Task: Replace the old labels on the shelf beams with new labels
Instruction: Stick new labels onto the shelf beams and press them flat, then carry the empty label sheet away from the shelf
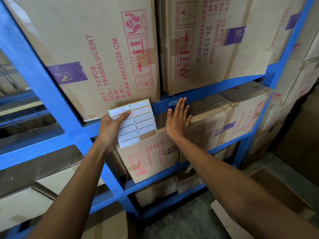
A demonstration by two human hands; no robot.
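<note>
My left hand point(113, 125) grips a sheet of blank labels point(136, 123) with coloured borders, held up in front of the blue shelf beam point(215, 91). One slot at the sheet's lower right is bare brown backing. My right hand point(177, 118) is flat with its fingers spread, and its fingertips press on the beam. They partly cover a small label point(174, 103) stuck there, of which only the left end with the mark "1 -" shows.
Large cardboard boxes point(96, 54) with red print fill the shelf above the beam. More boxes point(229, 118) sit below it. A blue upright point(51, 94) rises at the left, another stands at the right. Open cartons point(269, 192) lie on the floor at lower right.
</note>
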